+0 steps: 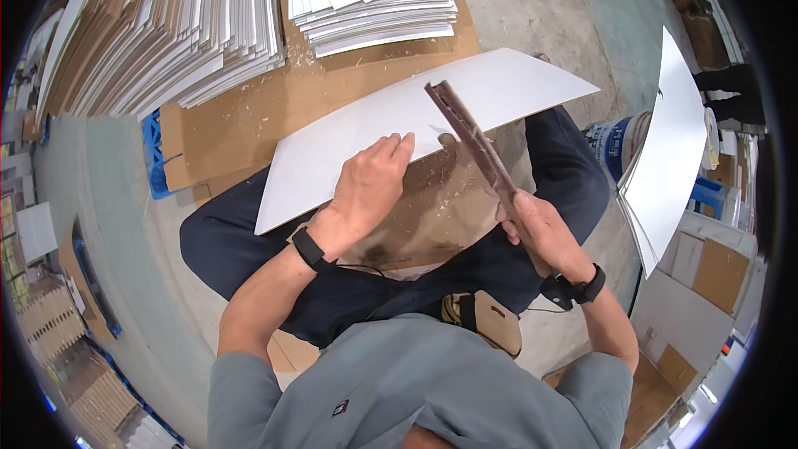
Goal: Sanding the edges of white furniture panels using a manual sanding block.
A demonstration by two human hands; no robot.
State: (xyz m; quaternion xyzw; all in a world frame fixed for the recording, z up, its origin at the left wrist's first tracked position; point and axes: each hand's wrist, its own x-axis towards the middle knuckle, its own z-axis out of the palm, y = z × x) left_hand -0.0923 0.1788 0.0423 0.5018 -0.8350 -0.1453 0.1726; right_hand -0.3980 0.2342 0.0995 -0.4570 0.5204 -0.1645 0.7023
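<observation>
A long white panel [341, 137] lies slanted across my knees, its right end farther from me than its left. My left hand [370, 175] rests on the panel near its closest edge, fingers stretched out and the thumb out of sight. In my right hand [539, 223] is a narrow brown bar [474, 133], with the fingers wrapped round its lower part. The bar tilts up and to the left over the panel's near edge, and its far end looks grooved or hollow. Whether the bar touches the panel, I cannot tell.
Brown board [224, 145] with scattered shavings lies beyond the panel. A tall stack of sheets [174, 25] stands far left, a stack of white panels [382, 21] beside it. White sheets [673, 141] lean at the right by a blue-and-white bucket [611, 143].
</observation>
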